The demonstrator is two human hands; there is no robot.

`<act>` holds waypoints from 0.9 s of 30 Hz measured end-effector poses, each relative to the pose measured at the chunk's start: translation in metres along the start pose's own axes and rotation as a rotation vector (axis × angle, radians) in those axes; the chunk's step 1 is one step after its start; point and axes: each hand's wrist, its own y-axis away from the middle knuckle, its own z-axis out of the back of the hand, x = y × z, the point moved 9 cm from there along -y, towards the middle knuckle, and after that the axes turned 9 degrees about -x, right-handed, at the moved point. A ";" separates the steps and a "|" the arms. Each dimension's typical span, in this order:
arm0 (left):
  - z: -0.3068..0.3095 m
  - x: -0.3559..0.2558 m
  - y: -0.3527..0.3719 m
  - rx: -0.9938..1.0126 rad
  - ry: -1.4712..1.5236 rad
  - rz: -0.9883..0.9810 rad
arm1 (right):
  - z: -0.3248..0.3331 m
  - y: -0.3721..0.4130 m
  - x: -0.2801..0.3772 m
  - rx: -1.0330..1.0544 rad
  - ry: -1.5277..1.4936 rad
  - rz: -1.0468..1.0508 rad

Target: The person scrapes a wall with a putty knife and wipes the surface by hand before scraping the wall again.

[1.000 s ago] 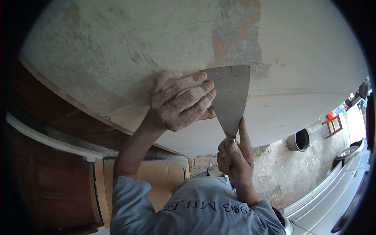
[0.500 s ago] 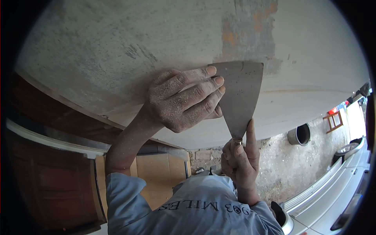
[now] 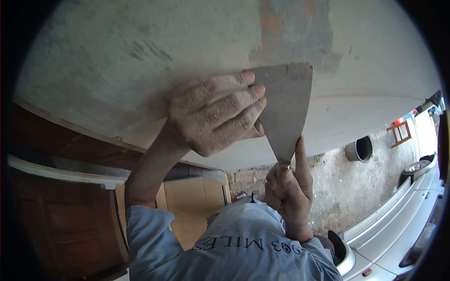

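One head-worn fisheye view, close to the work.
It looks forward from the person's head, with the left hand (image 3: 213, 114), right hand (image 3: 288, 189) and scraper (image 3: 286, 107) centred near the lens and the shirt (image 3: 225, 257) along the lower edge.

A bucket (image 3: 359, 149) stands near a wooden stool (image 3: 399, 133) (reddish) on rough ground (image 3: 337, 187).
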 end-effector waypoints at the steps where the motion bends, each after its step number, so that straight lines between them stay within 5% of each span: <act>1: -0.001 0.000 0.001 -0.006 0.015 0.005 | 0.003 0.004 -0.004 -0.045 0.003 -0.013; 27: 0.002 0.002 0.007 0.003 0.005 0.024 | 0.000 -0.003 -0.012 -0.028 0.078 0.067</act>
